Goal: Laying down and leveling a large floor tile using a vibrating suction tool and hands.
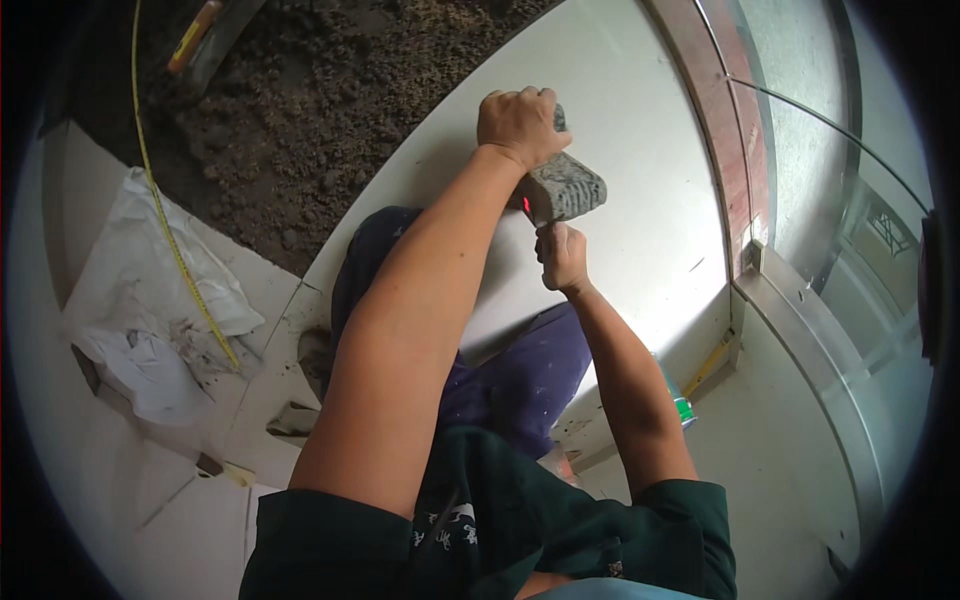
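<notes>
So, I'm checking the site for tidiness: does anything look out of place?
A long yellow measuring tape runs unrolled over a crumpled, dirt-smudged white plastic sack at left; both look carelessly left. Nothing looks clearly damaged.

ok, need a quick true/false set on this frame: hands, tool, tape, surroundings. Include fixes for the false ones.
1. The left hand is higher in the picture than the right hand. True.
2. Both hands wear thick gloves. False: both are bare.
3. The grey tool is over the dark granular bed. False: it is over the white slab.
4. The dark granular bed is at the upper left. True.
5. The yellow measuring tape is at the right. False: it runs down the left side.
</notes>
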### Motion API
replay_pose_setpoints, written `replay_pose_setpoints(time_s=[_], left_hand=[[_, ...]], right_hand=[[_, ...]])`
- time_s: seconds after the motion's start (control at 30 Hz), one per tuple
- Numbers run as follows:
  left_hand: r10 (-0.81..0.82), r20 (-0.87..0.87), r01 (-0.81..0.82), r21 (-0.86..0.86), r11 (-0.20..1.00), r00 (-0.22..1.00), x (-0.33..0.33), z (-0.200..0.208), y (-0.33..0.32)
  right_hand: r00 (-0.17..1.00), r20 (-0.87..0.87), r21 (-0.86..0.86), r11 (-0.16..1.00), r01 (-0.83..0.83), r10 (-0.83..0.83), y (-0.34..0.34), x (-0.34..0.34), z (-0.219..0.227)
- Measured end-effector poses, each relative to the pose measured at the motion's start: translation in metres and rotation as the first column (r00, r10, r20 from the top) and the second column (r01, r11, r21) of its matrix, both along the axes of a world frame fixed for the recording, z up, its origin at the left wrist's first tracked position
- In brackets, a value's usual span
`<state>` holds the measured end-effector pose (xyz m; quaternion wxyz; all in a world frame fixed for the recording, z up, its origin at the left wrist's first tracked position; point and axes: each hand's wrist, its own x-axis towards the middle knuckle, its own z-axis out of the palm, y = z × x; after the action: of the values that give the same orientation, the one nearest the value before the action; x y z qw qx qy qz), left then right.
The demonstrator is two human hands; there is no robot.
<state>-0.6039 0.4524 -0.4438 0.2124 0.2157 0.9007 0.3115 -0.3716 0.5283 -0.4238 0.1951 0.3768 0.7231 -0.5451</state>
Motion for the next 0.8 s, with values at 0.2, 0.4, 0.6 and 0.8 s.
replay_pose_setpoints(time_s=[0.2,0.4,0.6,0.8], left_hand=[[-0.025,-0.012,0.025,-0.029,0.999,1.0,0.0,0.007,0.008],[-0.041,-0.073,0.041,0.001,0.999,0.996,-0.001,0.007,0.007],[-0.037,-0.056,0.028,-0.149,0.988,0.998,-0.001,0.017,0.01],[-0.089,-0.144,0.061,-0.185,0.981,0.986,-0.005,0.023,0.014]], right_hand=[[1.0,0.02,0.033,0.999,-0.009,0.008,0.005,-0.003,0.006],[0.997,0.052,0.117,0.992,-0.058,0.052,0.001,-0.004,0.01],[0.975,0.098,0.287,0.932,-0.22,0.2,0.0,-0.013,0.025],[0.96,0.245,0.264,0.943,-0.201,0.137,0.001,-0.027,0.033]])
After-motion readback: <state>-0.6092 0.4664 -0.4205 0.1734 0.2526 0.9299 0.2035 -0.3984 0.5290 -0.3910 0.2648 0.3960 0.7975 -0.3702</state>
